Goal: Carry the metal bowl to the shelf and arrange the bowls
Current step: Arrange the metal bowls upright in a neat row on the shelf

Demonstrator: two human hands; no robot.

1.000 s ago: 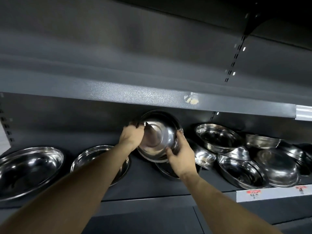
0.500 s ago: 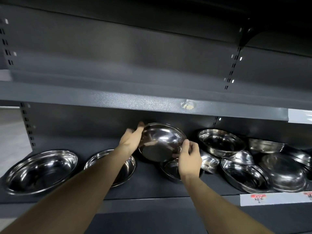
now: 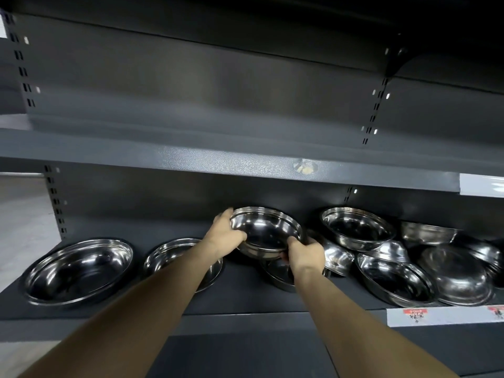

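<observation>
I hold a shiny metal bowl (image 3: 266, 230) with both hands just above the dark grey shelf (image 3: 245, 298). My left hand (image 3: 225, 236) grips its left rim and my right hand (image 3: 306, 255) grips its near right rim. The bowl faces up, tilted slightly toward me. Under it sits another bowl (image 3: 281, 274), mostly hidden by my right hand. Two larger bowls stand to the left: a wide bowl (image 3: 77, 271) at the far left and a second bowl (image 3: 174, 257) partly behind my left forearm.
A heap of several metal bowls (image 3: 395, 279) crowds the shelf's right part, some tilted or stacked. The upper shelf board (image 3: 245, 162) overhangs closely above the bowls. White price labels (image 3: 414, 316) run along the shelf's front edge at right. Pale floor shows at far left.
The held bowl has tipped from nearly facing me to opening upward and has dropped lower toward the shelf. Both hands stayed on its rim.
</observation>
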